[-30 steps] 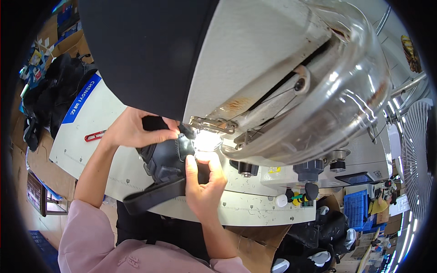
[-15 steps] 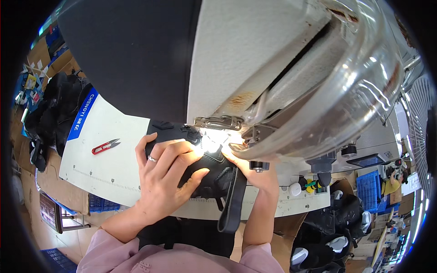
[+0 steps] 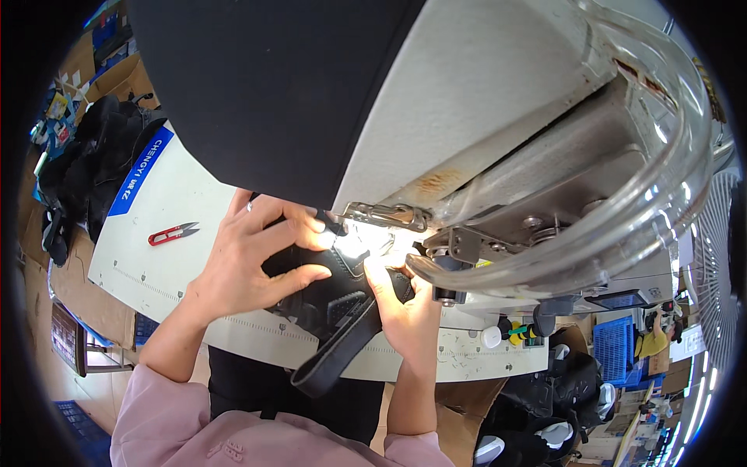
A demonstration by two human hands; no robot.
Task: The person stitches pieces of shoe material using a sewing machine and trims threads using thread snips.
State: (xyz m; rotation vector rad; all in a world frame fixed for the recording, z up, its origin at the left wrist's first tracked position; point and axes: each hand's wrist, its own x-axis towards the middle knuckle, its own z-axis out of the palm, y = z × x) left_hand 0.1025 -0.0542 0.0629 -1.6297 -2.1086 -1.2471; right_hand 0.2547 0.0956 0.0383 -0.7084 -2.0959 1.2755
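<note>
A black textured piece with raised, stitched shapes point(image 3: 331, 300) lies under the sewing machine head point(image 3: 459, 148). From it a black strap loop point(image 3: 338, 350) hangs over the table's near edge. My left hand point(image 3: 261, 253), wearing a ring, rests on the piece's left part with fingers bent and apart, the thumb spread. My right hand point(image 3: 405, 311) grips the right side of the piece, its thumb on top beside the lit sewing spot. Glare and the clear guard point(image 3: 537, 288) hide the needle and some right fingertips.
Red thread snips point(image 3: 173, 233) lie on the white table point(image 3: 167, 272) at left. Black goods point(image 3: 97, 167) are heaped beyond it. A white round item point(image 3: 490, 337) stands at the right edge, above a carton of black and white goods point(image 3: 537, 397). Blue crates point(image 3: 613, 350) and another person point(image 3: 654, 338) are farther right.
The black piece has turned clockwise, its strap swinging to the left. My left hand has shifted left, and my right hand has moved left and turned, its thumb over the piece. The view has tilted slightly.
</note>
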